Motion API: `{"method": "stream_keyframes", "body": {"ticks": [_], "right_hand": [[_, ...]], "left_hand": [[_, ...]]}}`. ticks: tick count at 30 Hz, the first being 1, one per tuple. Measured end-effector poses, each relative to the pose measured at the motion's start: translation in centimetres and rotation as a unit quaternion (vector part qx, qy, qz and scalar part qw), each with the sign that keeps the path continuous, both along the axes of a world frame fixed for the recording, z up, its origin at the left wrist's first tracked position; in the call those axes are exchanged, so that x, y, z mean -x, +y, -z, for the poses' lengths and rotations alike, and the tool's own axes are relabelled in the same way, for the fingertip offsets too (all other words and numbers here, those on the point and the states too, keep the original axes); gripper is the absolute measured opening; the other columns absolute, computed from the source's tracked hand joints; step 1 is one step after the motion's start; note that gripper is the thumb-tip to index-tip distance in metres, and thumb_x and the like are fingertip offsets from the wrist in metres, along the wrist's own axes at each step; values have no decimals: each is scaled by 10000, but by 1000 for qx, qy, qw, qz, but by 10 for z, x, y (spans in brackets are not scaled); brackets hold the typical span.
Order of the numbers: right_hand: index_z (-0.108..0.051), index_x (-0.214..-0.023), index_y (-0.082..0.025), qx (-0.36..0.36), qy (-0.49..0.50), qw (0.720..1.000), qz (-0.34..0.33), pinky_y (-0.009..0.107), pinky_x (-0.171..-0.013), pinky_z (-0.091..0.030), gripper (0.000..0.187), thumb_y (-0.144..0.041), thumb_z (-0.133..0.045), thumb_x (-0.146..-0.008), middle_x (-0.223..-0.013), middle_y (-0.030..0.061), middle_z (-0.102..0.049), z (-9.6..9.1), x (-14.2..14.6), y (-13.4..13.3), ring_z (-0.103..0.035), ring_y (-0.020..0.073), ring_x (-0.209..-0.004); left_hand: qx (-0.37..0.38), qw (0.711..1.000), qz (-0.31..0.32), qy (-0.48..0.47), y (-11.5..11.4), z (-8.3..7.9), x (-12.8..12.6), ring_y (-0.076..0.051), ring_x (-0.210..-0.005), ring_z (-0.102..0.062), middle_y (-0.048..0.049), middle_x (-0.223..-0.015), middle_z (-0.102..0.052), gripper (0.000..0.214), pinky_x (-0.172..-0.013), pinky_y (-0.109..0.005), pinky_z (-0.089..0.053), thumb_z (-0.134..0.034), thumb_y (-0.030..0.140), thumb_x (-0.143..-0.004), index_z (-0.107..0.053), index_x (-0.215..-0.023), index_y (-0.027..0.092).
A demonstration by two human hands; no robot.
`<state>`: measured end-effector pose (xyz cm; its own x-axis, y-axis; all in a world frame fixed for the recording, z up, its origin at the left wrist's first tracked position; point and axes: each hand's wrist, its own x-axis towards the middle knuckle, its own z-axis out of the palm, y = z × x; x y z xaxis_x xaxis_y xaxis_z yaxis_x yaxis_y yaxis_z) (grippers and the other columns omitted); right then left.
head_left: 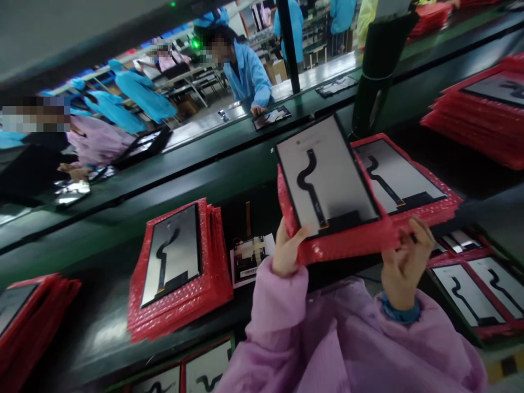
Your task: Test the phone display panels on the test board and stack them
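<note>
My left hand is closed on the lower left edge of a display panel, thumb on its face. The panel is tilted toward me, silver-grey, with a black curved flex cable. Behind and below it shows red bubble wrap, held together with the panel. My right hand is at the wrap's lower right corner, fingers curled against it; the exact grip is partly hidden. Just behind, a stack of bubble wrap with another panel on top lies on the bench.
Left stands a bubble-wrap stack topped by a panel; beside it lies a small circuit assembly. Another stack is at right. Trays of panels sit low right and below. A dark post rises behind. A co-worker works across the line.
</note>
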<state>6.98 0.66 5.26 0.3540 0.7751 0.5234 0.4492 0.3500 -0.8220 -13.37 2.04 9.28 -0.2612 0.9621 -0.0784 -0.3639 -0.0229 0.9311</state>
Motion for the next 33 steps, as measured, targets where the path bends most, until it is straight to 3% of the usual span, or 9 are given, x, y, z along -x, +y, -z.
{"method": "stream_keyframes", "body": {"ticks": [2,4,8,14,19,21,24,29,33], "right_hand": [[-332,-1509,-320,84,116,978,-149,502,-1024,-507,647,-427,-557,-912,-1466,147,-480,0,5,1,-563,288,-1279],[-317,-1527,-328,197,195,915,-293,430,-907,-570,710,-417,-574,-872,-1347,122,-594,1,6,2,-660,251,-1114],[-480,-1471,-273,325,272,816,-393,398,-864,-592,652,-441,-541,-844,-1276,105,-657,8,4,8,-690,246,-1051],[-655,-1265,-278,371,146,853,-336,405,-1115,-462,447,-429,-664,-844,-1368,53,-636,21,11,19,-568,237,-1302],[-604,-1248,-236,308,34,891,-331,425,-1027,-519,442,-344,-639,-821,-1258,79,-676,26,20,26,-662,229,-1119],[-634,-1139,-217,280,-79,907,-306,435,-955,-541,324,-383,-592,-864,-1133,91,-690,19,19,30,-674,240,-1008],[-650,-1014,-187,209,-264,915,-224,435,-859,-548,253,-382,-526,-913,-1032,120,-657,2,18,43,-657,253,-886],[-580,-1272,-108,257,-465,842,-90,385,-629,-509,382,-288,-453,-960,-1176,200,-648,-18,40,69,-704,300,-825],[-628,-1151,-44,286,-536,793,-42,361,-585,-471,343,-190,-385,-956,-1121,255,-667,-17,60,84,-732,323,-818]], "left_hand": [[34,998,-23,46,-29,13,20,-253,-1072,-711,-77,-1136,-751,528,-990,-414,-537,-854,380,-733,-653,-1185,196],[65,995,-36,60,-52,28,31,-275,-1102,-708,-98,-1155,-752,540,-1002,-430,-539,-859,403,-726,-663,-1178,183],[130,990,-46,20,-68,51,38,-289,-1092,-716,-112,-1132,-759,620,-1001,-435,-547,-894,442,-669,-665,-1171,160],[110,976,-45,183,-60,69,38,-288,-1151,-679,-121,-1168,-731,507,-1065,-470,-502,-798,462,-786,-660,-1169,160],[41,836,-186,515,-74,73,30,-332,-1339,-526,-181,-1384,-580,629,-1130,-538,-426,-688,411,-909,-486,-1463,194],[10,784,-152,602,-81,74,30,-318,-1263,-565,-168,-1339,-604,556,-1096,-524,-457,-653,368,-942,-509,-1452,202],[-19,764,-68,641,-87,78,33,-275,-1141,-622,-131,-1228,-660,440,-1017,-451,-530,-610,302,-972,-560,-1399,206],[-28,773,-83,629,-89,87,35,-257,-1103,-642,-130,-1197,-663,360,-992,-436,-556,-559,297,-1000,-599,-1345,201],[-40,772,-99,626,-90,93,32,-248,-1083,-656,-118,-1185,-670,314,-985,-421,-563,-548,297,-1007,-627,-1296,204]]}}
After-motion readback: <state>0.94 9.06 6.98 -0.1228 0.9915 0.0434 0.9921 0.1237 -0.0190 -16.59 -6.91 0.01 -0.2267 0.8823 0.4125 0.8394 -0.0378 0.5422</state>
